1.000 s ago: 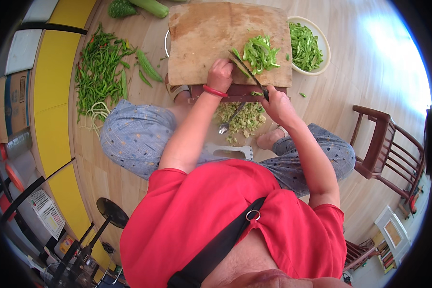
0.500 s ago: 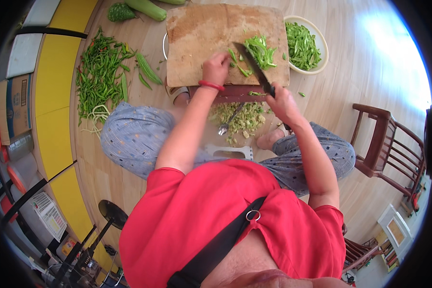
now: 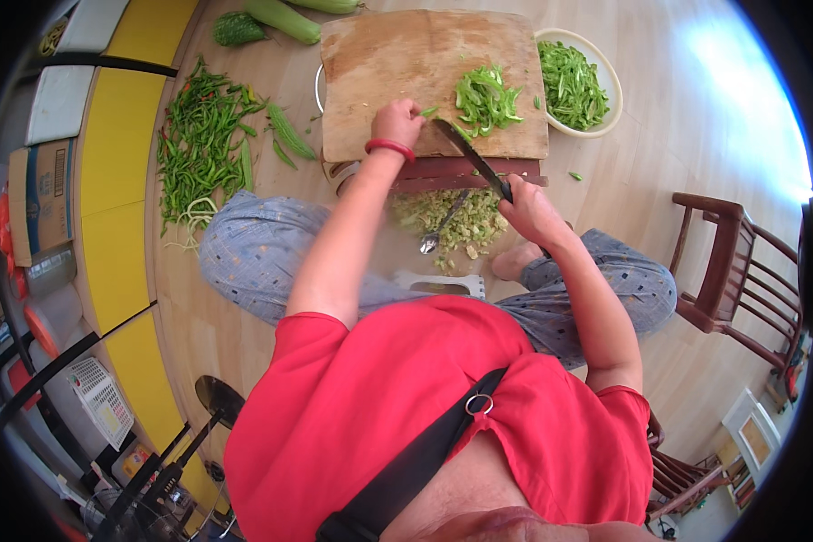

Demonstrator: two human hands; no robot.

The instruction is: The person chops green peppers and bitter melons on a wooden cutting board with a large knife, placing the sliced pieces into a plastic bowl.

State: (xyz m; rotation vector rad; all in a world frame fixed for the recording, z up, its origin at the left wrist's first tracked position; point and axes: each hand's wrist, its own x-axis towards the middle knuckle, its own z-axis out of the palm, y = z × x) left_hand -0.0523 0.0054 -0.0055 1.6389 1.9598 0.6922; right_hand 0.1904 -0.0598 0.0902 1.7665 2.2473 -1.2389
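Note:
My right hand (image 3: 528, 210) grips the handle of a dark-bladed kitchen knife (image 3: 471, 155). Its blade slants up and left over the near part of a worn wooden cutting board (image 3: 388, 54). Left of the blade tip, my left hand (image 3: 397, 124) is closed in a pinch, with a small green vegetable piece (image 3: 428, 112) at its fingertips. Just beyond the knife, a loose heap of green vegetable slices (image 3: 486, 98) lies on the board. More cut slices (image 3: 571, 87) fill a cream bowl (image 3: 615, 101) to the right of the board.
Many green chillies (image 3: 203, 135) lie on the floor at the left, beside a ribbed bitter gourd (image 3: 287, 134). Larger gourds (image 3: 282, 20) lie at the far left. Pale vegetable scraps (image 3: 465, 226) and a spoon (image 3: 429, 242) are below the board. A wooden chair (image 3: 727, 266) stands right.
My left hand has drawn slightly left and down, the green piece now apart from the heap. The knife has come toward me, away from the sliced heap. The whole view has shifted slightly.

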